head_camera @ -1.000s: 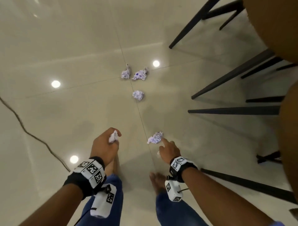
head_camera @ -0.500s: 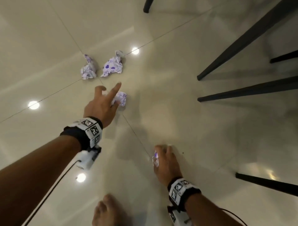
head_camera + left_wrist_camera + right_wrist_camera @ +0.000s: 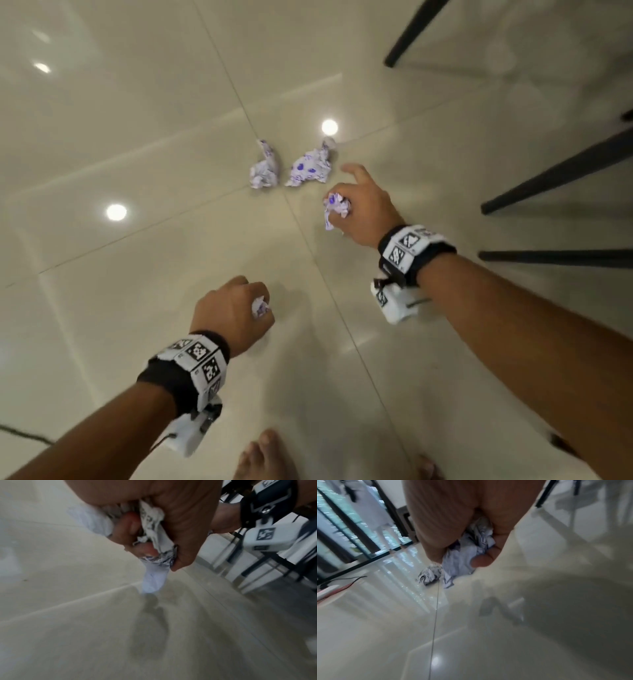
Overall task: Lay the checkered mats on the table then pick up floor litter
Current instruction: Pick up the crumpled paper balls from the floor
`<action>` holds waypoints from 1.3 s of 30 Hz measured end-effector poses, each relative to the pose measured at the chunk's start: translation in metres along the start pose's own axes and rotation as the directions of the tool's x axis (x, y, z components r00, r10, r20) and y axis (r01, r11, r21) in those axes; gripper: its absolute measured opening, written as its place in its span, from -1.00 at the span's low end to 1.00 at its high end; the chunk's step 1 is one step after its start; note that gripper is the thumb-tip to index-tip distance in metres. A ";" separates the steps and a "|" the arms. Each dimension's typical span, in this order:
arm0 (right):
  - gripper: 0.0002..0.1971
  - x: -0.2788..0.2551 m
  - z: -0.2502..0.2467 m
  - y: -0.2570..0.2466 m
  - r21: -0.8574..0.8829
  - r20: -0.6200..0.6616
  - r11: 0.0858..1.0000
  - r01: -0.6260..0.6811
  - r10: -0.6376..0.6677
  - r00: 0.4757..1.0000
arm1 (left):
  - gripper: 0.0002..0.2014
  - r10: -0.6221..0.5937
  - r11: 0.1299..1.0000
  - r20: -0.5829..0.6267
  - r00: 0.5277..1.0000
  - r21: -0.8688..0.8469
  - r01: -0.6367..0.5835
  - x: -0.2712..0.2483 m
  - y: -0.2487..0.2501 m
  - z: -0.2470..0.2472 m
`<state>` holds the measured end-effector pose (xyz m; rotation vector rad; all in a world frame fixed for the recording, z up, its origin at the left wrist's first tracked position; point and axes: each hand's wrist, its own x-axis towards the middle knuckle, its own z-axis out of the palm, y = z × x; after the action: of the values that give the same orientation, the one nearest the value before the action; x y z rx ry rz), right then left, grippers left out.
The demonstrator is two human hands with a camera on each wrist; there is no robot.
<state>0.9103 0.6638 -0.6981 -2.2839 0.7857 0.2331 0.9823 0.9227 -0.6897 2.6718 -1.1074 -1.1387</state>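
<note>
Two crumpled white-and-purple paper balls lie side by side on the glossy floor, the left one (image 3: 263,169) and the right one (image 3: 310,168). My right hand (image 3: 342,202) hovers just right of them and grips another crumpled paper (image 3: 337,209), with its forefinger stretched forward. Seen from the right wrist, that paper (image 3: 467,553) hangs out of the curled fingers and a floor ball (image 3: 429,575) lies just beyond. My left hand (image 3: 253,308) is a fist nearer to me, holding crumpled paper (image 3: 260,306). The left wrist view shows this paper (image 3: 154,526) bunched in the fingers. No checkered mats are in view.
Black furniture legs (image 3: 561,171) slant across the right side, and one more (image 3: 411,31) stands at the top. My bare feet (image 3: 263,455) are at the bottom edge. A dark cable (image 3: 20,433) runs at lower left. Cables (image 3: 342,580) lie by a glass door.
My left hand took the middle ball off the floor and pulled back toward me. My right hand lifted its ball and moved forward to the two remaining balls.
</note>
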 end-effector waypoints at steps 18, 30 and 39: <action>-0.60 -0.126 0.072 0.050 0.043 0.083 0.988 -0.147 0.143 0.986 | -0.64 -0.048 0.992 -0.151 0.987 0.106 0.065 0.165 0.022 -0.068; -0.75 -0.118 -0.105 -0.129 0.126 0.222 0.931 -0.341 0.309 0.925 | -0.60 -0.206 0.972 -0.102 0.973 -0.137 0.192 -0.072 -0.010 -0.236; -0.74 -0.014 -0.290 -0.326 0.183 0.153 0.958 -0.220 0.193 0.969 | -0.77 -0.301 0.953 -0.139 0.943 -0.072 0.293 -0.107 -0.032 -0.528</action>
<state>1.0783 0.6618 -0.2953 -1.9769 0.9352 0.3825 1.2892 0.8913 -0.2467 2.8964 -0.6590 -0.9629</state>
